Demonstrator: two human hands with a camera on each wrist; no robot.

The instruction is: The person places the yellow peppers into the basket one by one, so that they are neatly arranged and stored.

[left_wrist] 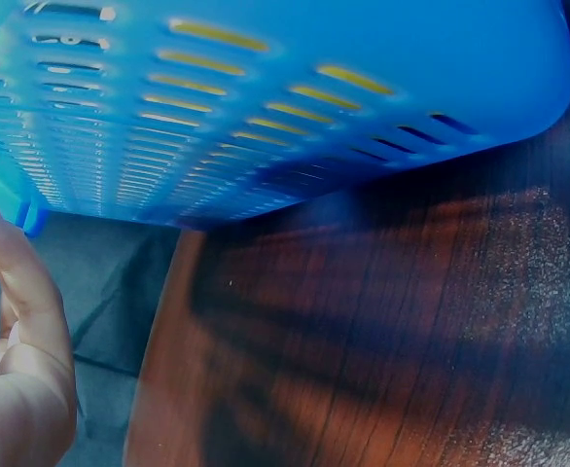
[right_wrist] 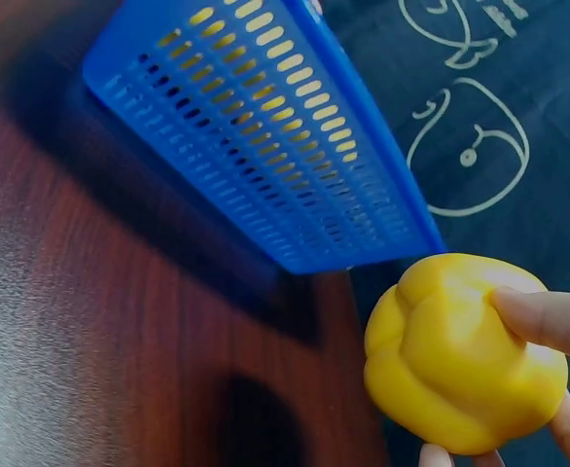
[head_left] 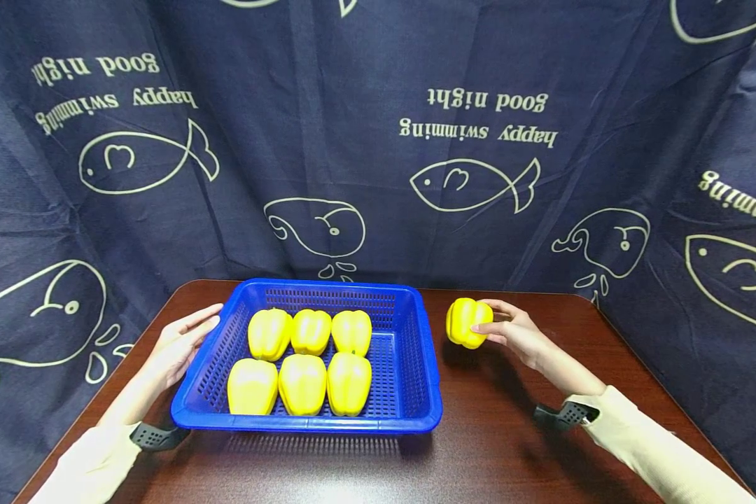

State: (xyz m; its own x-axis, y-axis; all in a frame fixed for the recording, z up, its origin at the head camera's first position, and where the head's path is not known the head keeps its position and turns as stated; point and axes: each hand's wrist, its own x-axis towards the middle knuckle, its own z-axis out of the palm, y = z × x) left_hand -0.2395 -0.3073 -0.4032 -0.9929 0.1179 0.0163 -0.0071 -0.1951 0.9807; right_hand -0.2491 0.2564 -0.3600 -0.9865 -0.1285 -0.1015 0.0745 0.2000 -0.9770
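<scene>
My right hand (head_left: 510,332) holds a yellow bell pepper (head_left: 469,323) above the table, to the right of the blue basket (head_left: 309,424). In the right wrist view the thumb presses one side of this pepper (right_wrist: 460,355), and fingertips show beneath it. My left hand (head_left: 183,346) is at the basket's left rim, its fingers fairly straight and the tips right at the edge. The left wrist view shows part of that hand (left_wrist: 27,341) beside the perforated basket wall (left_wrist: 295,58). Several yellow bell peppers (head_left: 302,385) lie in two rows inside the basket.
The brown wooden table (head_left: 491,441) carries the basket. A dark blue curtain (head_left: 378,231) with fish and whale drawings hangs behind and at both sides. Bare basket floor (head_left: 384,371) shows to the right of the peppers.
</scene>
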